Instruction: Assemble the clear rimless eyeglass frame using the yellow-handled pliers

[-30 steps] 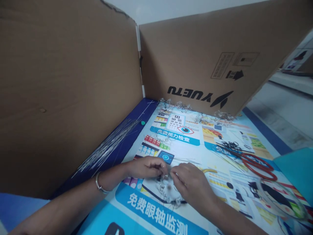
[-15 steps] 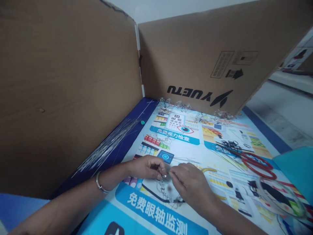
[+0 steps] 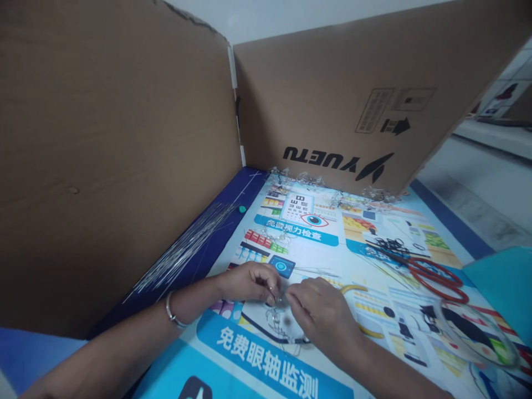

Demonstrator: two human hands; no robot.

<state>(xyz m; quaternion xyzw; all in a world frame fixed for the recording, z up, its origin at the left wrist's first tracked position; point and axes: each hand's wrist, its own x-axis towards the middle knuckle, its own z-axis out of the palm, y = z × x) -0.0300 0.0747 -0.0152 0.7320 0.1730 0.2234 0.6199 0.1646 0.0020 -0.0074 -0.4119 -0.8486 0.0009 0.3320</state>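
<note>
My left hand (image 3: 251,282), with a bangle on its wrist, pinches a thin silvery wire piece (image 3: 275,317) between thumb and fingers. Bent loops of that wire hang below my fingertips over the printed sheet. My right hand (image 3: 322,307) is closed just to the right, its thumb and forefinger gripping the same wire piece; their tips are mostly hidden. Yellow-handled pliers (image 3: 371,332) show partly from behind my right hand, and their head is out of sight.
Loose straight wires (image 3: 183,252) lie along the left cardboard wall (image 3: 124,138). Scissors with red handles (image 3: 438,280) rest at the right beside black wire loops (image 3: 390,245). Looped wire pieces (image 3: 378,195) line the back cardboard panel (image 3: 316,100). A clear round dish (image 3: 515,354) stands near right.
My fingers have shifted slightly at the wire, with the left fingertips curling a little differently. The camera has moved slightly; the things on the sheet stay where they were.
</note>
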